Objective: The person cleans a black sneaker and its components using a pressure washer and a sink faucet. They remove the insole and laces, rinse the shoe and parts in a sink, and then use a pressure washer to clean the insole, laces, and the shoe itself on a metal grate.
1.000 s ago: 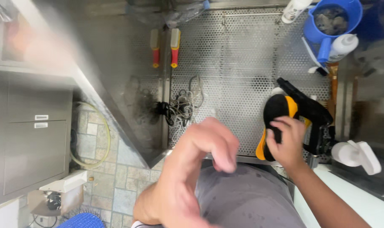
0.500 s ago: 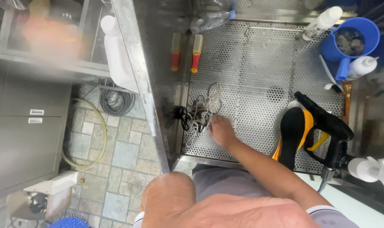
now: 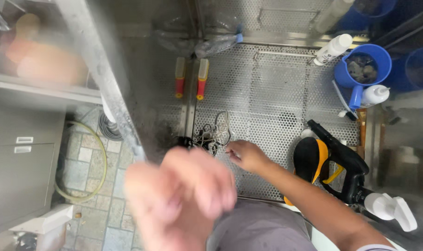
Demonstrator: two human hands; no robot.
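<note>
Since the earlier frame, we note the left hand (image 3: 181, 200) has risen closer to the camera and now fills the lower centre of the view, while the right hand (image 3: 246, 155) stays at the tangle of wire (image 3: 211, 135).

Working left to right: a yellow-green hose (image 3: 79, 162) lies coiled on the tiled floor beside a grey cabinet. The left hand, blurred and held in the air, has its fingers curled loosely inward; we cannot tell whether it holds anything. Beyond it, the wire tangle rests on the perforated metal tray (image 3: 276, 93), near the tray's left edge, below a red-and-yellow handled tool (image 3: 202, 76). The right hand reaches across the tray with fingertips pinched at the tangle's lower right strands, touching them.

Further right, a black and yellow spray gun (image 3: 330, 162) lies on the tray, well apart from the wire. A blue jug (image 3: 360, 72) stands at the upper right with a white bottle (image 3: 332, 49) just beside it.
</note>
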